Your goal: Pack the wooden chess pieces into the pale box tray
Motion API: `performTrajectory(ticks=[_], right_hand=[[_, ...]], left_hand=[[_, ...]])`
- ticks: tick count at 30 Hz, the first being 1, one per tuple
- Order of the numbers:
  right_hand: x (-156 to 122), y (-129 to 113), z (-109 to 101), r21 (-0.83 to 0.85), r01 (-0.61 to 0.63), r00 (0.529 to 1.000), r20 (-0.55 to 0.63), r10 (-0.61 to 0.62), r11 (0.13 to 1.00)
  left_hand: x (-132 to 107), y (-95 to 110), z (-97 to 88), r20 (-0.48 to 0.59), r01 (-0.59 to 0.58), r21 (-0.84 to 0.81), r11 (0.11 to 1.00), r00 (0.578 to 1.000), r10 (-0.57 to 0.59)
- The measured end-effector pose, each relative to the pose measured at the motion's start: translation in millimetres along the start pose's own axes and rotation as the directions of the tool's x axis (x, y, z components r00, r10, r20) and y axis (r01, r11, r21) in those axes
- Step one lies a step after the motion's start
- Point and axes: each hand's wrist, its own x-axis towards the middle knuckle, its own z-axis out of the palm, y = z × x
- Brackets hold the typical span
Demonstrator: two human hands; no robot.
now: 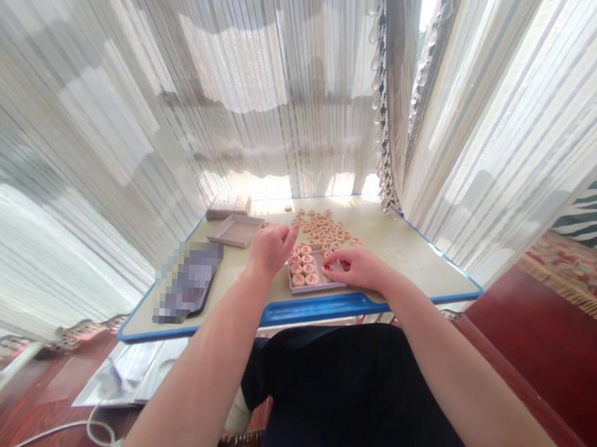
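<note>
A shallow, pale open box (320,288) sits near the front edge of the table. Round wooden Chinese chess pieces (304,266) with red characters stand in rows along its left side. My right hand (359,267) reaches over the box's right side, pinching a chess piece (327,269) between thumb and fingers, low inside the box. By the box's upper left corner is my left hand (273,247), its fingers curled and thumb pointing up; whatever it may hold is hidden. Beyond the box, many loose chess pieces (323,228) lie scattered on the table.
An empty shallow box lid or tray (237,230) lies left of my left hand, with a closed box (228,206) behind it. A dark, blurred-out flat device (190,281) rests at the table's left. The table (416,263) has a blue edge; curtains (284,116) hang behind.
</note>
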Motion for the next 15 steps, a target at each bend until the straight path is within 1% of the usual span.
performTrajectory(ticks=[6, 15], right_hand=[[1.4, -0.4, -1.4, -0.006, -0.003, 1.000, 0.026, 0.003, 1.000], [1.0, -0.8, -2.3, -0.013, 0.008, 0.999, 0.040, -0.008, 1.000]], left_hand=[[-1.2, -1.3, 1.8, -0.002, 0.006, 0.020, 1.000, 1.000, -0.006], [-0.6, 1.5, -0.7, 0.016, -0.002, 0.049, 0.999, 1.000, 0.001]])
